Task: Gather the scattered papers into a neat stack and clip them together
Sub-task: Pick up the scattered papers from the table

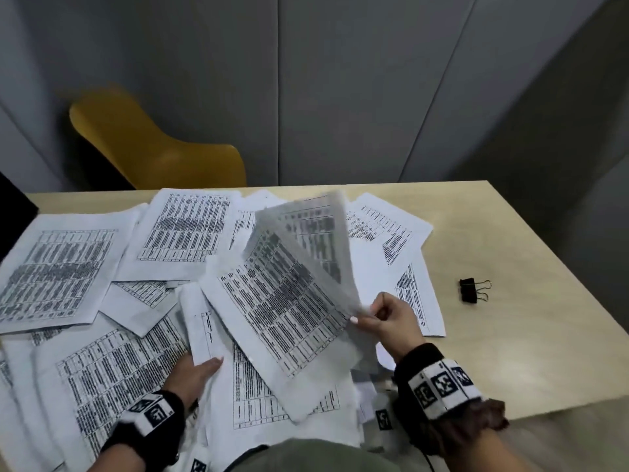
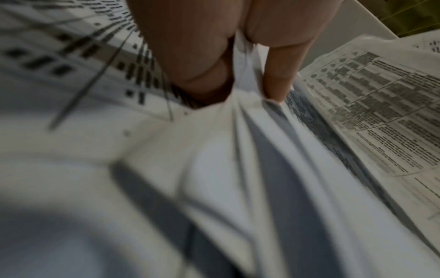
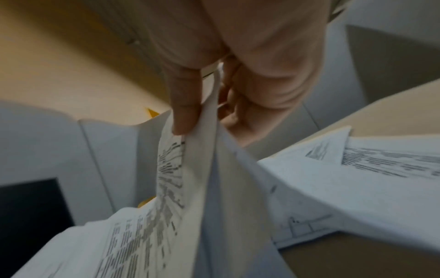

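- Pale wood table point(image 1: 531, 240), papers point(image 1: 64, 267) strewn over its left and middle; binder clip point(image 1: 471, 290) toward its right edge.
- Grey panelled wall point(image 1: 340, 80), yellow chair point(image 1: 153, 148) behind the far edge.
- Right hand point(image 1: 388, 321) pinches lifted sheets point(image 1: 289, 284); left hand point(image 1: 194, 373) grips a sheaf's point(image 2: 250, 150) edge.

An office, by the look of it: a pale wood-grain table point(image 1: 510, 233) sits against grey padded wall panels point(image 1: 340, 80), a mustard-yellow moulded chair point(image 1: 153, 144) is tucked behind it, printed table-filled papers point(image 1: 61, 267) spread everywhere, and a black binder clip point(image 1: 469, 290) lies alongside.

Dim, even indoor light; motion blur on both wrist views; wide-angle bending at the edges.
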A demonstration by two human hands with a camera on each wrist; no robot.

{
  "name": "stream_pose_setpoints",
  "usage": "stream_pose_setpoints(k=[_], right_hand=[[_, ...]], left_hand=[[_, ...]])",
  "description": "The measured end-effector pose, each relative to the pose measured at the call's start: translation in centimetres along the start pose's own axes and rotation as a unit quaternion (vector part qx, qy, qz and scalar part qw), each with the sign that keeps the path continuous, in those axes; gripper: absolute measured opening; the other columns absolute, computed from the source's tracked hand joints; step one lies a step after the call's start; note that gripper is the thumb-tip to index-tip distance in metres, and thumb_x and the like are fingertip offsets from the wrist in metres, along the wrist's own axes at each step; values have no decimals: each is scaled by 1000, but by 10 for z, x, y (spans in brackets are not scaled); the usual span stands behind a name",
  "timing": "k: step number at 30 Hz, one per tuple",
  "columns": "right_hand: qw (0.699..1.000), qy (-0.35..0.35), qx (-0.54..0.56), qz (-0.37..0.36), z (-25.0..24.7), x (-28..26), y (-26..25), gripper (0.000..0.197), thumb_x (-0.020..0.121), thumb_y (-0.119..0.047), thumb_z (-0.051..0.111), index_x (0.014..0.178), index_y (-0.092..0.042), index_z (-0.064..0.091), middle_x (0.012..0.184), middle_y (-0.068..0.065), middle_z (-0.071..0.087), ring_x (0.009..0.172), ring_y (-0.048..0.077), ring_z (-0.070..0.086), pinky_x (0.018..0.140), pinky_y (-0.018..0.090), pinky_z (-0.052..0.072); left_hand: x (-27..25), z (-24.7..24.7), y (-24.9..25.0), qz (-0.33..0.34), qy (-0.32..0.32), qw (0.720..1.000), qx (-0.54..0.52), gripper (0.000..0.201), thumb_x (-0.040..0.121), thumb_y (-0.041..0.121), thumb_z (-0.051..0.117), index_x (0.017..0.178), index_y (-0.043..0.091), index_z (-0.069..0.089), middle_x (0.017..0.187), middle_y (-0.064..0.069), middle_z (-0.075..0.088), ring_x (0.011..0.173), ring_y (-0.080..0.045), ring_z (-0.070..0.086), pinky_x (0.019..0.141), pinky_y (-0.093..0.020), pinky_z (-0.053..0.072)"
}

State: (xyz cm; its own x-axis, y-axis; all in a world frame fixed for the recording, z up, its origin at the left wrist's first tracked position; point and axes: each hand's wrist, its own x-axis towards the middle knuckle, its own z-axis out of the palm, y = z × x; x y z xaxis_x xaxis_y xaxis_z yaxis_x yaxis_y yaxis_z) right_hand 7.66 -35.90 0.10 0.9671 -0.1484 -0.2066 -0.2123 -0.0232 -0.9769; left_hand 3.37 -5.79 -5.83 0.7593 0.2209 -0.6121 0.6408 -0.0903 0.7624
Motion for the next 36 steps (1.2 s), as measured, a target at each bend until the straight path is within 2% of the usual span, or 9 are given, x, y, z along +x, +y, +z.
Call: stream_pose_setpoints(k=[3,7,14,20,22,24,27,32,36], right_hand=[[994,7,-104,-35,17,-4,7,39,49,-12,85,61,-21,48,58,-5,49,55,3,42,53,22,35],[983,-68,-169,-27,38,-14,18,28,52,-41,77,60,-25,55,63,-9,56,63,5,50,61,22,38],[993,-93,-73,31,12,-17,1,29,71,4,75,56,-15,58,62,7,63,62,20,57,65,35,48],[994,-52,-99,8,-18,-19,-3,18,74,-14,75,79,-17,58,95,15,65,85,24,59,71,29,53],[958,-137,-252,-13,-25,-25,9,59,63,-36,67,119,-34,47,131,2,51,121,19,46,96,29,40],[876,-218,-430,6,-27,-33,25,104,50,-48,55,141,-42,5,155,-4,12,144,17,8,114,37,20],[783,-191,-591,37,-19,-40,49,122,63,-44,65,141,-31,-27,149,-6,-27,139,19,-25,116,48,-2],[819,-59,-570,7,-15,-30,58,92,75,-29,52,149,-18,-2,150,5,24,137,24,25,113,37,23],[814,-27,-579,43,-27,-19,52,82,72,-38,52,145,-25,19,146,7,26,133,29,26,110,38,27]], left_hand=[[-6,2,5,-6,-2,999,-46,70,87,42,55,143,10,29,150,-14,31,132,-34,38,109,-48,26],[-7,1,4,15,-11,1000,11,62,65,35,77,119,13,56,121,-13,63,104,-30,59,95,-44,42],[-6,3,-1,8,10,1000,9,33,76,12,72,108,15,61,111,-12,67,99,-31,62,92,-45,46],[-8,5,3,32,17,999,4,31,80,-1,66,110,-4,61,104,-21,66,89,-28,61,84,-34,44],[-9,5,4,33,15,999,0,32,80,-1,66,111,-4,60,99,-18,65,88,-28,60,84,-33,43],[-10,6,5,35,14,999,-5,33,81,0,65,113,-3,59,95,-14,63,89,-27,59,84,-33,42],[-10,6,5,36,9,999,-12,31,81,0,65,112,-3,60,93,-13,63,87,-27,59,82,-32,43],[-8,5,3,37,2,999,-23,28,81,0,65,108,2,61,84,-6,65,85,-25,60,84,-34,43],[-6,4,1,43,-5,999,-33,23,81,1,66,103,8,62,83,-1,66,83,-22,61,83,-34,44]])
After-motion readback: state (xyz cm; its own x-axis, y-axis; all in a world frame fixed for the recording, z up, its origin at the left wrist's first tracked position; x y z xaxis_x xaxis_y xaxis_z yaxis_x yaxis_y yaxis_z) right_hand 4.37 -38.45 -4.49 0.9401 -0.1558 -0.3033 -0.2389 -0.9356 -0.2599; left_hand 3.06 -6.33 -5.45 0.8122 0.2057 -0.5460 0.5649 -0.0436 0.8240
